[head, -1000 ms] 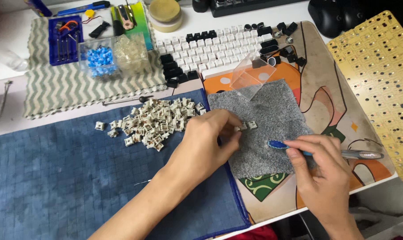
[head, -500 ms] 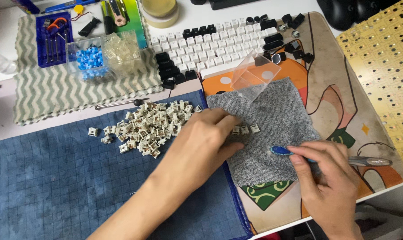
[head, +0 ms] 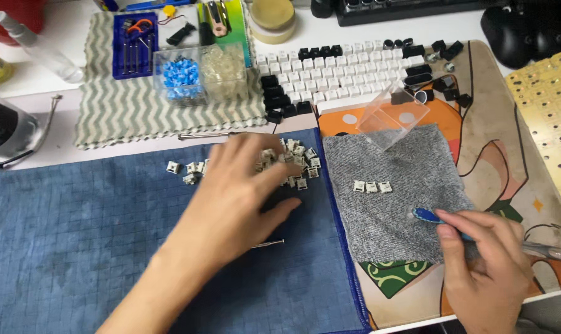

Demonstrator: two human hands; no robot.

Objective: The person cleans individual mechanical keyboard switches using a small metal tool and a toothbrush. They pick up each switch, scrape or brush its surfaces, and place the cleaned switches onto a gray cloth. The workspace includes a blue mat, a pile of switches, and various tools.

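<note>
My left hand (head: 243, 185) reaches over a pile of small white key switches (head: 293, 162) on the blue mat (head: 76, 247), fingers spread and blurred, covering part of the pile. Whether it holds a switch I cannot tell. Three switches (head: 372, 186) lie in a row on the grey cloth (head: 398, 204). My right hand (head: 484, 266) rests at the cloth's lower right corner, holding a thin brush with a blue tip (head: 426, 215) pointing left.
A clear plastic lid (head: 392, 117) lies at the cloth's top edge. Loose white and black keycaps (head: 348, 68) lie behind. A clear box of blue parts (head: 181, 77), a striped cloth (head: 125, 111), a yellow perforated plate (head: 552, 117) and a metal pin (head: 267, 245) are nearby.
My left hand has moved left from the grey cloth back to the switch pile, leaving a row of switches on the cloth. My right hand keeps the brush.
</note>
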